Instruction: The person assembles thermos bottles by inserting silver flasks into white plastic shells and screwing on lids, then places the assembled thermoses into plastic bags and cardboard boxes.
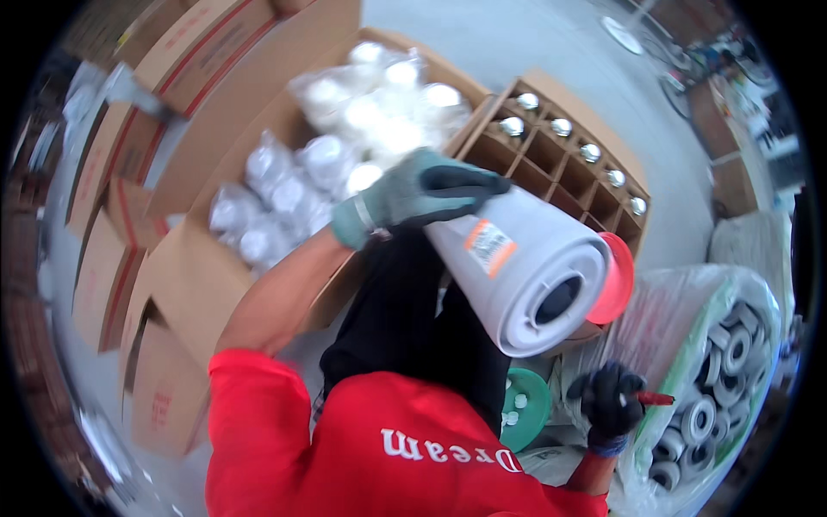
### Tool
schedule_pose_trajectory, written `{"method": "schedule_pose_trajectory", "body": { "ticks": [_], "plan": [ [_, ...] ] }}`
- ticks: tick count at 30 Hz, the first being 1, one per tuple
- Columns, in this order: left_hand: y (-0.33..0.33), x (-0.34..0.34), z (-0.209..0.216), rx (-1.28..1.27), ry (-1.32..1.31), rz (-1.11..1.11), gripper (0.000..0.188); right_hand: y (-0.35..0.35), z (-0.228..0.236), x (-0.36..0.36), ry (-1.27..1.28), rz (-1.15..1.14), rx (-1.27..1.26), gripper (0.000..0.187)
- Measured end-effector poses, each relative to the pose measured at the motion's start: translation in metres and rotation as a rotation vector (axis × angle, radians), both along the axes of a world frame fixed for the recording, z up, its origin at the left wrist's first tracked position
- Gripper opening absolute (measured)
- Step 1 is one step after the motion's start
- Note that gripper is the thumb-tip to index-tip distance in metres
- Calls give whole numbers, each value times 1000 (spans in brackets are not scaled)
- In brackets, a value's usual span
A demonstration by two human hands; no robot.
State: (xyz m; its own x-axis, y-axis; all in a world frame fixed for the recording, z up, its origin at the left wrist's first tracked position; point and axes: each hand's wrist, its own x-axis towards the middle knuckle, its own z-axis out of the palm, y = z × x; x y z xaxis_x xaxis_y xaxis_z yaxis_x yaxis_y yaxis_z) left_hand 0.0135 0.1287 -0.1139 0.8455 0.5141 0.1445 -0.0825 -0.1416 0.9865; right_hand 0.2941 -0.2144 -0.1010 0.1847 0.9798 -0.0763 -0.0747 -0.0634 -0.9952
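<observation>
My left hand point(422, 188), in a grey-green glove with dark fingers, is closed on a light grey plastic flask casing point(465, 258). The casing lies tilted in front of my lap, its ringed end with a dark round hole turned towards the lower right. An orange-and-white label point(490, 247) sits on its side. Out to the right, my black-gloved right hand point(610, 398) is closed around a slim red stick-like tool point(656, 399); its full shape is hidden. Behind the casing's ringed end shows a red round plastic piece point(616, 280).
Ahead stands a divided carton point(551, 155) with several silver-tipped pieces. Left of it, an open carton point(194, 276) holds bagged white pieces point(370, 103). A plastic-lined sack point(663, 302) of grey rings is at right. A green basin point(531, 409) with small white parts sits beside my leg.
</observation>
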Motion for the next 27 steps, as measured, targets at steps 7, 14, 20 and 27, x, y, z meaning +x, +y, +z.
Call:
{"method": "schedule_pose_trajectory", "body": {
  "ticks": [7, 14, 20, 27],
  "plan": [
    [-102, 12, 20, 1245, -98, -250, 13, 64, -145, 138, -462, -554, -175, 22],
    [-128, -72, 21, 564, 9, 252, 37, 58, -276, 210, -1122, -480, -496, 33],
    [-66, -188, -199, 809, 1504, 750, 75, 156, -196, 95, -700, -123, -93, 33],
    [-11, -151, -102, -203, 599, 773, 23, 229, -123, 11, -421, 232, -85, 27]
  ]
}}
